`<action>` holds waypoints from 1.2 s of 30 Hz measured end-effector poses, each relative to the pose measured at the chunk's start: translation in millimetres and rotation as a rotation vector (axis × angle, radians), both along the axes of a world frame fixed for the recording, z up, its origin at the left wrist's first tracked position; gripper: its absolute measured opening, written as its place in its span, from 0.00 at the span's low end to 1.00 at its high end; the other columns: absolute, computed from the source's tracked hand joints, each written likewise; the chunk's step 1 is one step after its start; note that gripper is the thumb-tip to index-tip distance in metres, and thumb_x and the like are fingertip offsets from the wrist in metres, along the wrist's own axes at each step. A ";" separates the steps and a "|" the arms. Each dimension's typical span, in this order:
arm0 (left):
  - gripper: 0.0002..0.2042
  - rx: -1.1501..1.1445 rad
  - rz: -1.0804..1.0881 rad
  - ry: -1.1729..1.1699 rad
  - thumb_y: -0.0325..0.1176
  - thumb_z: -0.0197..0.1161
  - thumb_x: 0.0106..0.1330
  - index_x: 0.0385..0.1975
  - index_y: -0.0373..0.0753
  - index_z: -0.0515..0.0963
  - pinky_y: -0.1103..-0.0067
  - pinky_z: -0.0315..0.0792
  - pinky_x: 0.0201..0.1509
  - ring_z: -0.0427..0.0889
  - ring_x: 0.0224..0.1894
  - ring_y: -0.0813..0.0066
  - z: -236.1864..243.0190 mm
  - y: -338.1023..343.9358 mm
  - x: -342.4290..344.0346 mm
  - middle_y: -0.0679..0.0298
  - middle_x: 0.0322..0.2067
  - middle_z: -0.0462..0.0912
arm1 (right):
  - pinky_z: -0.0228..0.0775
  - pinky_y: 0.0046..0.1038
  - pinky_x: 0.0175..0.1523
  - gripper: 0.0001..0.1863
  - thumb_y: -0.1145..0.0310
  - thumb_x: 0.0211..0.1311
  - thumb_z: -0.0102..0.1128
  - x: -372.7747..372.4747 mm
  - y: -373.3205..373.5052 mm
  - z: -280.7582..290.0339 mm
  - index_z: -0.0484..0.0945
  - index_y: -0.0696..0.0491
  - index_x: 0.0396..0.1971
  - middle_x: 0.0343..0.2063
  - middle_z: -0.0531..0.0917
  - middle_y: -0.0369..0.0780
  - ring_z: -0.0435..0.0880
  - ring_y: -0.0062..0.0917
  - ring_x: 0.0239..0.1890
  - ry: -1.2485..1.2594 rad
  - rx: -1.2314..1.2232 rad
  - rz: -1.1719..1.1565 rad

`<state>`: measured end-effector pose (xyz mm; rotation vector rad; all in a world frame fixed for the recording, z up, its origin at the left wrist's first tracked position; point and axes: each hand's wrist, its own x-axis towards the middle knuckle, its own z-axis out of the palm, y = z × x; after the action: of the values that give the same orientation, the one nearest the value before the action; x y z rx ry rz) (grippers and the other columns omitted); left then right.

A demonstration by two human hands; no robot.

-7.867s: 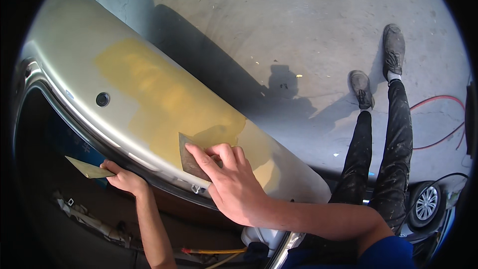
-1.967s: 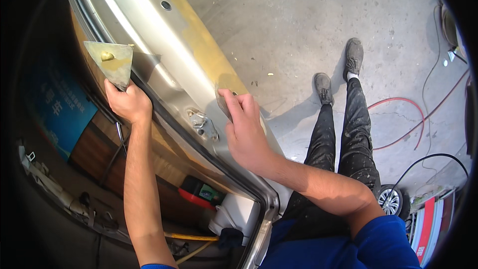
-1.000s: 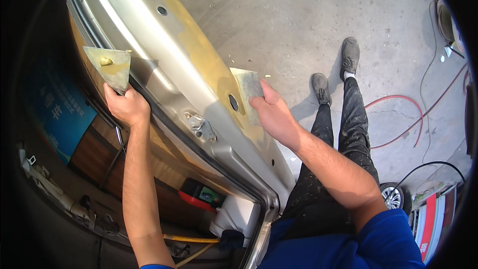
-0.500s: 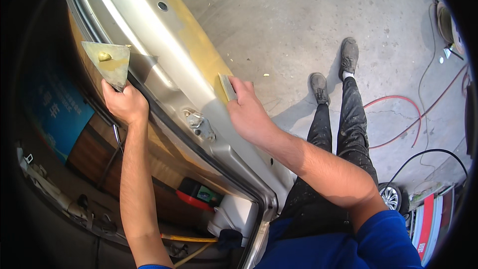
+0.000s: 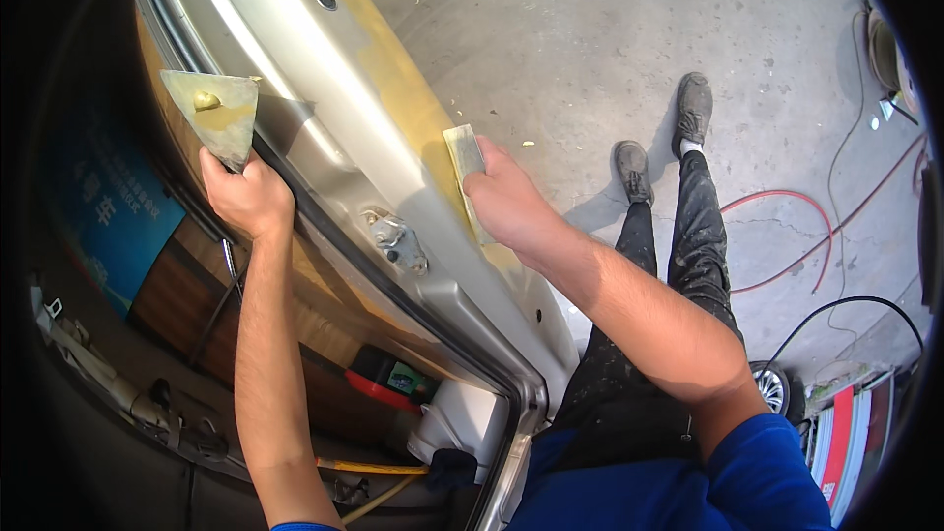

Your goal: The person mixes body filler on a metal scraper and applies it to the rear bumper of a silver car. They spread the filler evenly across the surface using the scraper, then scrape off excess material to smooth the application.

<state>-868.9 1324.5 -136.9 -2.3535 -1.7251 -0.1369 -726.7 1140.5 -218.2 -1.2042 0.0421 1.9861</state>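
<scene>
My left hand [image 5: 248,199] is closed round the handle of a putty knife [image 5: 236,138], held over the car's opening with its wide blade pointing away from me. A dollop of yellowish putty [image 5: 205,100] sits on that blade, with a smear beside it. My right hand [image 5: 513,199] grips a flat, pale rectangular putty spreader [image 5: 462,149] along one long side. The spreader lies at the edge of the silver car panel [image 5: 329,69], over a long band of yellow-tan filler [image 5: 393,74]. Whether its edge presses on the surface I cannot tell.
A metal latch [image 5: 395,241] sits in the panel's frame. Inside the car are a blue printed sheet [image 5: 108,206], a red and black container [image 5: 393,376] and a white container [image 5: 462,423]. A red hose [image 5: 787,193] and a wheel [image 5: 770,388] are on the concrete floor to the right.
My right hand has turned the spreader and drawn back slightly to the right, so more of its flat face shows. The left hand with the putty knife has hardly moved.
</scene>
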 end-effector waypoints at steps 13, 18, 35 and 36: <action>0.09 0.028 -0.012 -0.011 0.23 0.53 0.51 0.33 0.34 0.72 0.66 0.68 0.39 0.74 0.34 0.47 -0.3 0.8 -1.1 0.52 0.29 0.77 | 0.56 0.29 0.61 0.29 0.74 0.57 0.39 -9.2 -48.9 -17.6 0.55 0.65 0.61 0.50 0.66 0.48 0.66 0.35 0.55 0.062 0.021 -0.088; 0.09 0.002 0.003 0.004 0.23 0.52 0.52 0.34 0.33 0.72 0.66 0.67 0.39 0.74 0.35 0.46 -0.1 1.4 -3.7 0.51 0.30 0.77 | 0.55 0.29 0.61 0.28 0.75 0.56 0.39 -2.1 -50.4 -6.6 0.57 0.61 0.60 0.48 0.66 0.47 0.66 0.35 0.54 -0.011 0.178 -0.097; 0.12 -0.003 0.039 0.048 0.31 0.56 0.60 0.43 0.36 0.74 0.68 0.69 0.43 0.77 0.40 0.48 0.0 7.5 -13.5 0.51 0.36 0.80 | 0.55 0.26 0.60 0.28 0.81 0.54 0.36 -6.9 -77.4 0.4 0.60 0.57 0.59 0.46 0.65 0.45 0.66 0.34 0.51 -0.138 0.257 -0.075; 0.12 -0.012 0.046 0.051 0.31 0.56 0.60 0.43 0.36 0.74 0.68 0.69 0.43 0.77 0.40 0.48 -0.2 8.1 -13.4 0.51 0.36 0.80 | 0.55 0.27 0.60 0.29 0.82 0.53 0.37 -8.2 -77.8 -0.1 0.60 0.57 0.59 0.45 0.65 0.45 0.65 0.34 0.51 -0.167 0.288 -0.084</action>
<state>-882.3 1332.6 -137.1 -2.3031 -1.7590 -0.0588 -734.9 1062.6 -218.3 -1.1544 -0.2643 1.7432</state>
